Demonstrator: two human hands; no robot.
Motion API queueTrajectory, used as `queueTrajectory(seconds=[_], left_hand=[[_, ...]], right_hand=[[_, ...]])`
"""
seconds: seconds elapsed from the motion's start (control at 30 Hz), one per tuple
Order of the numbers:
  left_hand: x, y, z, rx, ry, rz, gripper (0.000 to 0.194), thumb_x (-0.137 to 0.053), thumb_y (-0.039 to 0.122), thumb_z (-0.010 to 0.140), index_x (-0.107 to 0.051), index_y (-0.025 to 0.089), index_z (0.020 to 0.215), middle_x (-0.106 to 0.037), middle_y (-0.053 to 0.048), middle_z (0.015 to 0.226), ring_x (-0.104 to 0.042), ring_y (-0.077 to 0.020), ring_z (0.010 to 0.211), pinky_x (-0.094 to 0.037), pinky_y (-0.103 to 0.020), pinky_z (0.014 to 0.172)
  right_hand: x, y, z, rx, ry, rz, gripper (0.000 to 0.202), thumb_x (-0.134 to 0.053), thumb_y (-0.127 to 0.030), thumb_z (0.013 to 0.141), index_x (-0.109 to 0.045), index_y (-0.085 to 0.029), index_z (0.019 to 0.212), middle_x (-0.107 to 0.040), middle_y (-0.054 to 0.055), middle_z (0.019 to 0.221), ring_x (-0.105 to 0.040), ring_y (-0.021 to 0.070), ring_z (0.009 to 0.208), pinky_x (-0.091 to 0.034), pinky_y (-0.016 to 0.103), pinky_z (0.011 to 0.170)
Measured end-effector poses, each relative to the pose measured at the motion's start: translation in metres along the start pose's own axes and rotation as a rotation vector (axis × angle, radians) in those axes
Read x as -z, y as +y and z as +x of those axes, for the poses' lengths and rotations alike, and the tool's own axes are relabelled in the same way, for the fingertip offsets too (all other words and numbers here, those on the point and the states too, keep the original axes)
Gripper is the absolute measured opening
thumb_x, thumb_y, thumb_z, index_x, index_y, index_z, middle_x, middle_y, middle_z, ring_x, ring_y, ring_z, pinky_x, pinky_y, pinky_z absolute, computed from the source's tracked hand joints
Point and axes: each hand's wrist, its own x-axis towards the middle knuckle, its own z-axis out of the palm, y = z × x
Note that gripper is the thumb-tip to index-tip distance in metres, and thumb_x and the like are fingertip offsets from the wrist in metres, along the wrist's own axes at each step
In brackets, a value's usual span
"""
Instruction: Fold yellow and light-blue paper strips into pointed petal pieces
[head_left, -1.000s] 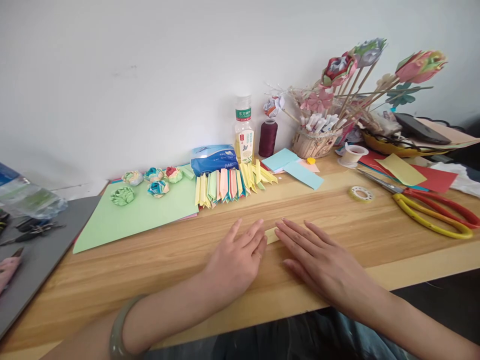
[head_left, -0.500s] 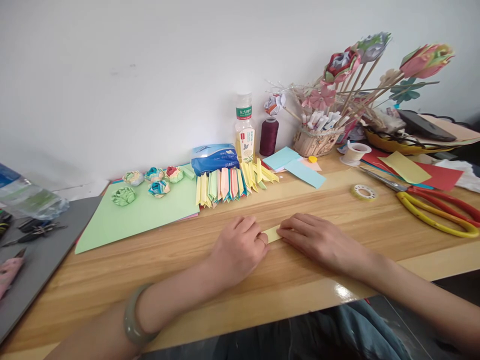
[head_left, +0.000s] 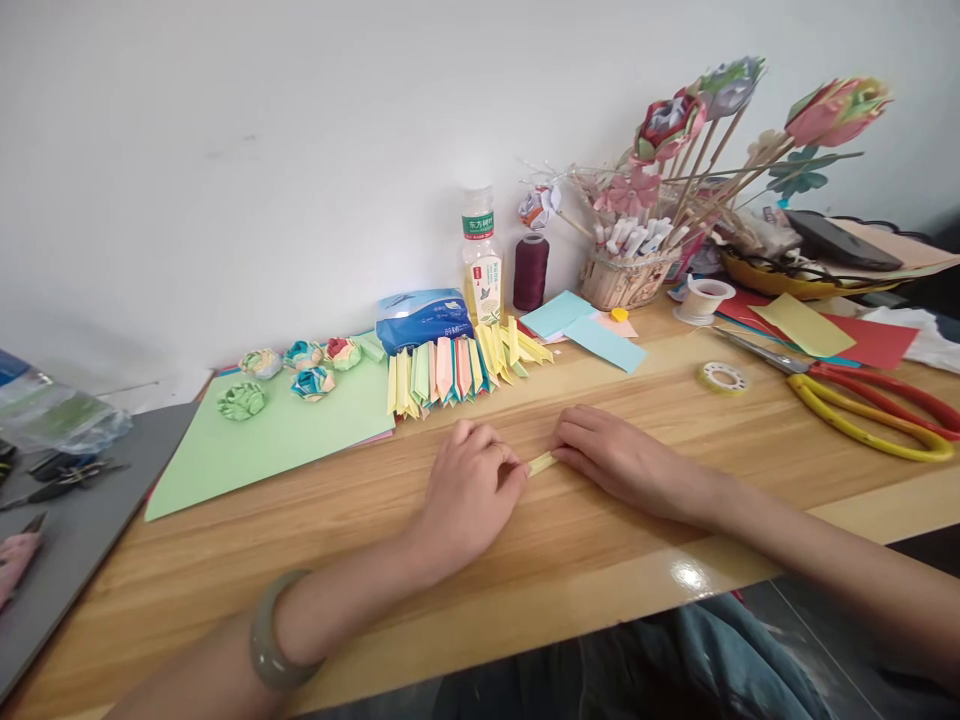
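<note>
A narrow strip of yellow paper (head_left: 541,462) lies on the wooden table, its middle showing between my hands. My left hand (head_left: 474,500) pinches its left end, thumb and fingers together. At the right end, the fingertips of my right hand (head_left: 611,455) are closed on the paper; both ends are hidden under the fingers. Behind the hands stands a row of folded paper pieces (head_left: 442,372) in yellow, green, pink and blue. Several paper flowers (head_left: 244,399) rest on a green sheet (head_left: 300,450) to the left.
Scissors (head_left: 862,390) and a roll of tape (head_left: 723,377) lie to the right. At the back are a blue tissue pack (head_left: 424,318), a drink bottle (head_left: 484,265), a purple thread spool (head_left: 531,275), blue paper (head_left: 606,345) and a basket (head_left: 630,280) of paper flowers.
The yellow strip between the hands now looks narrower. My left hand has rolled so its thumb shows on the strip's end. The view has shifted slightly.
</note>
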Motion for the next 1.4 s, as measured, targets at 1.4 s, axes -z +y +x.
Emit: queueTrajectory(seconds=[1.4], left_hand=[[-0.002, -0.012, -0.002, 0.031, -0.007, -0.042, 0.010, -0.058, 0.013, 0.081, -0.053, 0.020, 0.086, -0.056, -0.001, 0.095, -0.049, -0.0206, 0.097, -0.041, -0.039, 0.086]], right_hand=[[0.012, -0.001, -0.003, 0.166, 0.030, -0.086, 0.019, -0.045, -0.023, 0.093, -0.059, -0.016, 0.104, -0.060, 0.009, 0.097, -0.054, 0.0211, 0.090, -0.045, 0.036, 0.079]])
